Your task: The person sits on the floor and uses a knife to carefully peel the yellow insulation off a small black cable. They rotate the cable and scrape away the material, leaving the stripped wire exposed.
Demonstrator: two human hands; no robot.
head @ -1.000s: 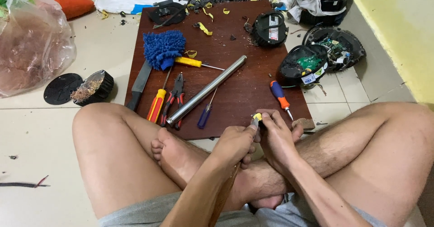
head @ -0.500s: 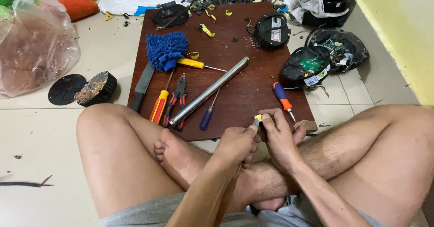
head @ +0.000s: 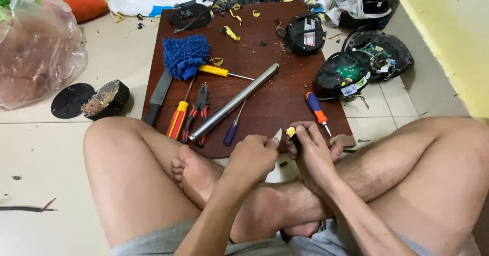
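**Yellow-tipped piece pinched over crossed legs**

Yellow shows at the tip of the small dark piece (head: 291, 132) that the right hand (head: 311, 154) pinches between thumb and fingers, just above the near edge of the dark wooden board (head: 265, 103). The left hand (head: 252, 156) is closed around a small blade (head: 276, 136), whose pale tip points at the piece and stands just beside it (whether the two touch cannot be told). Both hands hover over the person's crossed bare legs.

On the board lie a metal tube (head: 233, 103) set diagonally, red-handled pliers (head: 197, 111), a yellow-and-red screwdriver (head: 178, 118), a blue screwdriver (head: 232, 128), an orange-and-blue screwdriver (head: 317, 112) near the right hand, and a blue fluffy pad (head: 186, 56). Opened black round housings (head: 364, 67) with a green circuit board sit on the tiled floor to the right.
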